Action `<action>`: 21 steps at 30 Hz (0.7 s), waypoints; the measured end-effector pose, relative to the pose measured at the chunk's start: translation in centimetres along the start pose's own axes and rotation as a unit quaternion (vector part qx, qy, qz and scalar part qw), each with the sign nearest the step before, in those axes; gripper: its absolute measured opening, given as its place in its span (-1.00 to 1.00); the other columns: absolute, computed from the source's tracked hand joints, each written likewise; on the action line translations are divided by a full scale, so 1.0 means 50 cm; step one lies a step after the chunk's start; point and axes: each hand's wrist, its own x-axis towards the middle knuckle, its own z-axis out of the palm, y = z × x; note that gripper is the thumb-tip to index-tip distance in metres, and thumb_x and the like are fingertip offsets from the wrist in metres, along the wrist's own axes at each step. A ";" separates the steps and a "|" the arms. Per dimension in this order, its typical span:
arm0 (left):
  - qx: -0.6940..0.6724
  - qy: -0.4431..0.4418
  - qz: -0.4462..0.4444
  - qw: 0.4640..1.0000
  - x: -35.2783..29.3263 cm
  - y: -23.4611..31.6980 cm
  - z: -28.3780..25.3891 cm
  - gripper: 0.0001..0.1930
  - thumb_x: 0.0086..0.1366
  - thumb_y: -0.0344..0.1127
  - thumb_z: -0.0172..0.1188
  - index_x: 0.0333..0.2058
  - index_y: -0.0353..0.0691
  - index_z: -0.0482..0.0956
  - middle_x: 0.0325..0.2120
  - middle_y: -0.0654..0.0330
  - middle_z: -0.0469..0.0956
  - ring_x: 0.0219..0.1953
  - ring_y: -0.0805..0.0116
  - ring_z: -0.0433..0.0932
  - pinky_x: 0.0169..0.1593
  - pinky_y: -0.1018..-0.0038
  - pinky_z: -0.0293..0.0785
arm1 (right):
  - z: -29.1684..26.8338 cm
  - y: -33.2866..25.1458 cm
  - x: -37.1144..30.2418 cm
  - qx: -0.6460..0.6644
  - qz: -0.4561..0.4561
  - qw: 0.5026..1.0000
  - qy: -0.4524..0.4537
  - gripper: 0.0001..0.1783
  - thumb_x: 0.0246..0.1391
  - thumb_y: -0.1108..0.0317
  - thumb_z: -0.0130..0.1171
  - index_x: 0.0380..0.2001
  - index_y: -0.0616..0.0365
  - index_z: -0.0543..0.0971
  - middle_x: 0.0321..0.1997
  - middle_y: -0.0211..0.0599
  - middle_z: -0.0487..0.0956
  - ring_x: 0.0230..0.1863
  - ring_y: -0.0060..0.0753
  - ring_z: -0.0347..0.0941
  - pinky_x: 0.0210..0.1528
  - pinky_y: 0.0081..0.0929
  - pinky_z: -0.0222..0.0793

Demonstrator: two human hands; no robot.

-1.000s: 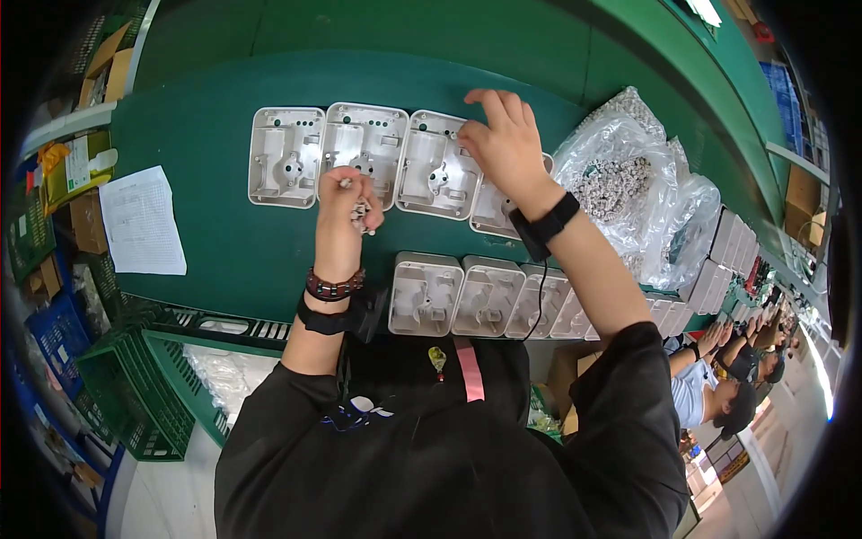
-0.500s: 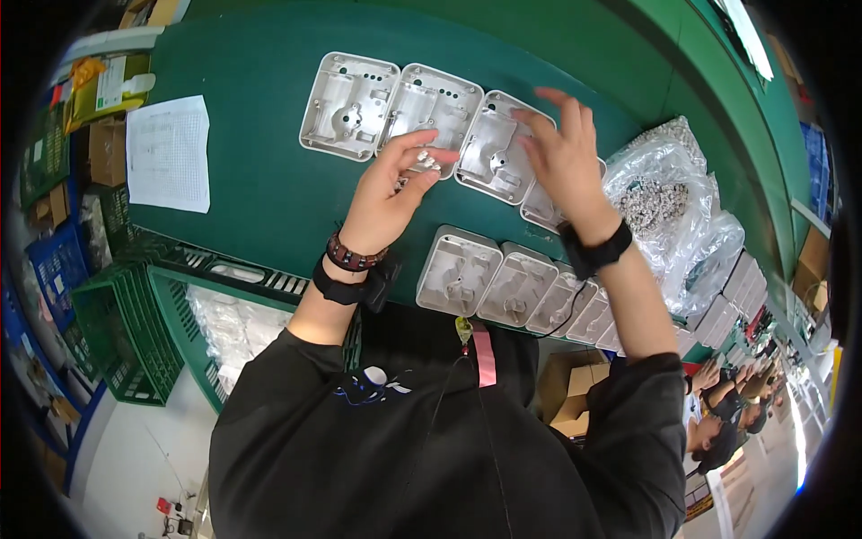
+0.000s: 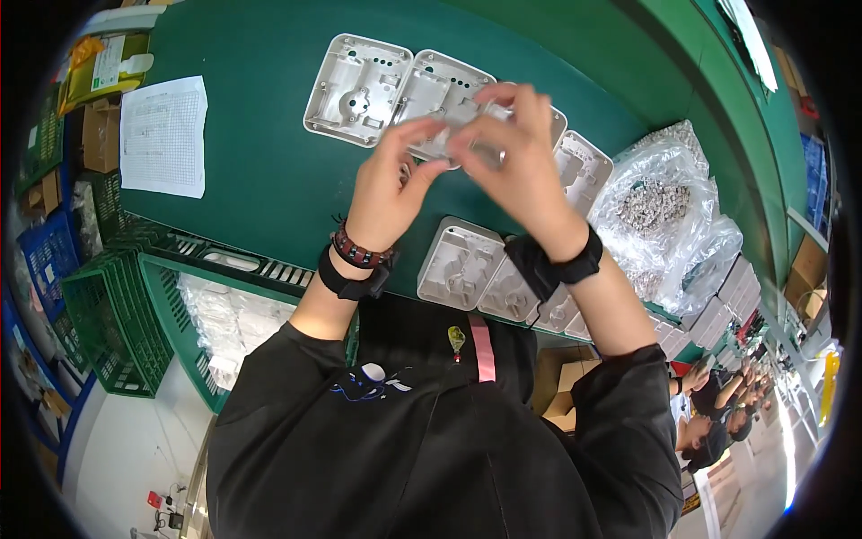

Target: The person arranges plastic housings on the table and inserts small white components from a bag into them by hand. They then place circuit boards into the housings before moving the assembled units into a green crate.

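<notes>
above the row of open white plastic housings [image 3: 433, 92] at the frame's upper centre, the half-curled left hand [image 3: 388, 184] nearly meets the right hand [image 3: 521, 162], both grips too blurred to tell, the lining-up seemingly done but many small grey-white parts [image 3: 655, 207] left in a clear plastic bag [image 3: 693, 247] at right.

Left hand [image 3: 388, 184] beside right hand [image 3: 521, 157], above pale plastic housings [image 3: 382, 92], green table [image 3: 260, 135]

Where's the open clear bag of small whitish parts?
Head view, right side: the open clear bag lies on the green table, just right of the rightmost white housing in the upper row.
</notes>
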 end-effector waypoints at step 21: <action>-0.539 0.122 -0.228 0.802 -0.012 -0.081 -0.091 -0.74 0.03 -0.61 -0.13 -0.25 -0.32 0.31 -0.33 0.09 0.41 -0.58 0.48 0.22 -0.48 0.58 0.20 | 0.093 0.123 0.086 -0.225 -0.029 0.972 -0.064 -0.87 -0.32 0.37 0.26 -0.55 -0.06 0.60 -0.06 -0.45 0.33 -0.06 -0.32 0.21 -0.10 -0.40 0.16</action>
